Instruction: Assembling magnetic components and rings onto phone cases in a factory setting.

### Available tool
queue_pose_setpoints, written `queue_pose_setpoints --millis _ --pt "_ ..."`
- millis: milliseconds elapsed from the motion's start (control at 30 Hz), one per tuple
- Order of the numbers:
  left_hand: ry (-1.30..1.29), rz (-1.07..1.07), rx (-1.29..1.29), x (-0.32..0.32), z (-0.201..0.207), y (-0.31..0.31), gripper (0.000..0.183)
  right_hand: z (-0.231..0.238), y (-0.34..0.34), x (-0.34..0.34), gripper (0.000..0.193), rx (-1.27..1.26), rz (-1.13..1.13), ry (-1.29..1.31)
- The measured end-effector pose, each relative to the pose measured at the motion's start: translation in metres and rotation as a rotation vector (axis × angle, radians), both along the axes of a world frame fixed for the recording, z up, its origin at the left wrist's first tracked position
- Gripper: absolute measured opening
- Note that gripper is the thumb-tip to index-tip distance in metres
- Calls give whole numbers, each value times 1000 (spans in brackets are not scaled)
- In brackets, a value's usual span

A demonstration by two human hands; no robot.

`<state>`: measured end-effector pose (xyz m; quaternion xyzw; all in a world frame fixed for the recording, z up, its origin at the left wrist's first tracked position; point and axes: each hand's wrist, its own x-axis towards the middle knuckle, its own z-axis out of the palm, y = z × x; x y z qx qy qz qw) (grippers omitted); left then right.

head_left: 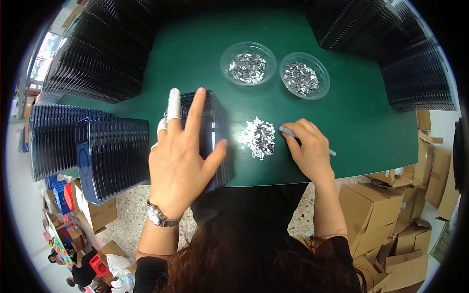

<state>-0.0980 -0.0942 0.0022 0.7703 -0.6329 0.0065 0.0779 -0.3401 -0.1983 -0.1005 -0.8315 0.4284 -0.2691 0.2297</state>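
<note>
My left hand [177, 163], its fingers spread, rests over a stack of dark clear-plastic trays [217, 129] at the table's near edge. White tape or finger covers wrap some of its fingers, and a watch [157, 215] is on the wrist. To the right, my right hand [311, 149] is closed round a thin grey pen-like stick [287, 131], whose far end shows past the hand. Between the stack and this hand lies a loose pile of small silver and white pieces [260, 138]. The stick's tip points toward the pile, apart from it.
Two clear round bowls, one in the middle [272, 68] and one farther right [322, 82], hold similar small pieces. Tall tray stacks line the back left [97, 58], near left [115, 156] and back right [415, 73] of the green table [190, 53]. Cardboard boxes [371, 210] stand right below.
</note>
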Motion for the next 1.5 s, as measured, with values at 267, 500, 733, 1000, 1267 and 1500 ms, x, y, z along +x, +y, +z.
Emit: queue_pose_setpoints --millis 267,500,733,1000,1267,1500 --pt "1137 184 -499 35 20 26 92 -3 -22 20 8 1 132 97" --pt "1872 121 -554 88 3 69 69 9 -26 34 3 -39 181 233" --pt "976 356 -562 96 -15 93 47 15 -27 47 5 -3 162 298" --pt "983 183 -276 69 6 64 11 121 -3 60 14 -103 260 -261" --pt "697 -29 -214 60 21 56 11 153 -15 144 27 -281 941 0" --pt "737 -65 -186 60 12 53 10 148 -11 143 33 -362 981 240"
